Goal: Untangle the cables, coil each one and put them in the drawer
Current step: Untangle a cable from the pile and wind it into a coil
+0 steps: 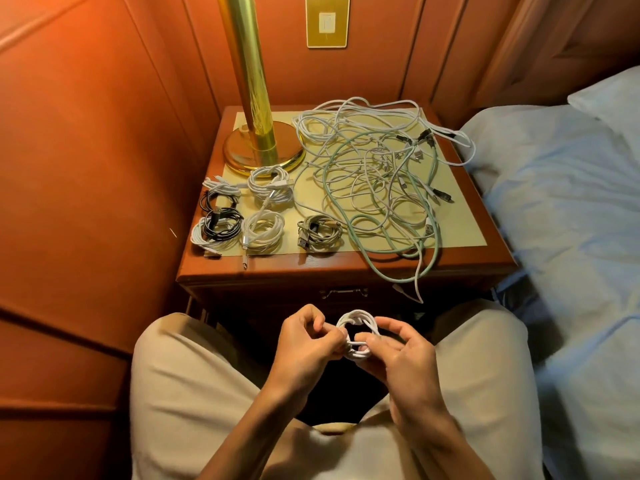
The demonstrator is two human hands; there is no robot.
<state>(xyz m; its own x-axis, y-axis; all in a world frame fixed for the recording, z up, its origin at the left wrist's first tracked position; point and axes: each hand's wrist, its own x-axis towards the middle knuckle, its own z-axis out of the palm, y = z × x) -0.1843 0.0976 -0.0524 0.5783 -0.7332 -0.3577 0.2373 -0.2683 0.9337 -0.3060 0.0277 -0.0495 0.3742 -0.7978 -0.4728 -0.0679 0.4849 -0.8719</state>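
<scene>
1. small white coiled cable (356, 336) sits between both hands above the lap, ring face toward camera
2. left hand (308, 344) grip pinched on coil's left edge; right hand (403, 355) grip curled round its right and lower side
3. wooden table (460, 251) straight ahead, drawer handle (343, 292) just beyond the coil, drawer looks closed; either hand about equally near

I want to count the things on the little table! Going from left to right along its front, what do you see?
black coil on a white coil → white coil → beige coil → mint-green cable of the tangled pile.
</scene>
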